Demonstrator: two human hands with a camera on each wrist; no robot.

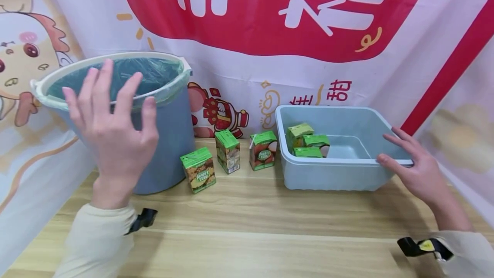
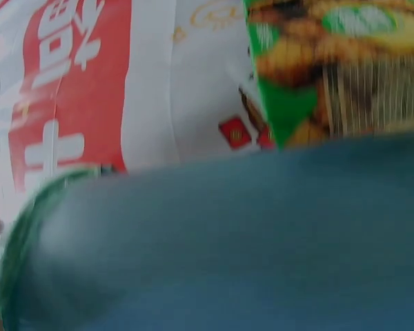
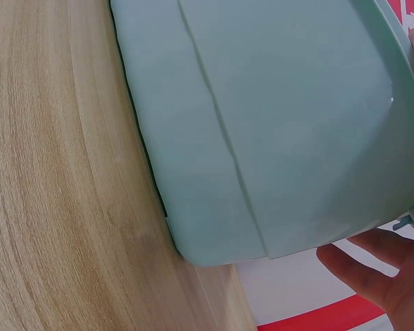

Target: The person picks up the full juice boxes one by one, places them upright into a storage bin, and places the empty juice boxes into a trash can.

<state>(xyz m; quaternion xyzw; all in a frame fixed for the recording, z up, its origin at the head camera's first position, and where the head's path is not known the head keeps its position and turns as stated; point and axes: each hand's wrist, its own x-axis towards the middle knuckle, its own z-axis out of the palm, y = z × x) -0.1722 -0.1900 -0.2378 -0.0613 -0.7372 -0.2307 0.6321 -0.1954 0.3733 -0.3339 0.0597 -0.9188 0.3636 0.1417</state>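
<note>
My left hand (image 1: 112, 119) is raised with fingers spread, overlapping the near rim of a blue-grey bin (image 1: 170, 140) lined with a thin clear-green bag (image 1: 154, 70). It holds nothing. On the right, my right hand (image 1: 420, 166) rests at the near right corner of a light blue plastic tub (image 1: 328, 175), thumb on the front rim and extended fingers along the side. Several small green-topped cartons (image 1: 308, 152) sit inside the tub's left end. Between bin and tub stand three more: a tilted carton (image 1: 198, 170) against the bin, a middle carton (image 1: 227, 151) and a reddish-brown carton (image 1: 263, 151).
Everything stands on a light wood-grain table (image 1: 231, 213). A white cloth backdrop (image 1: 239, 59) with red printing hangs right behind the bin and tub. Printed cloth also borders the table on the left and right.
</note>
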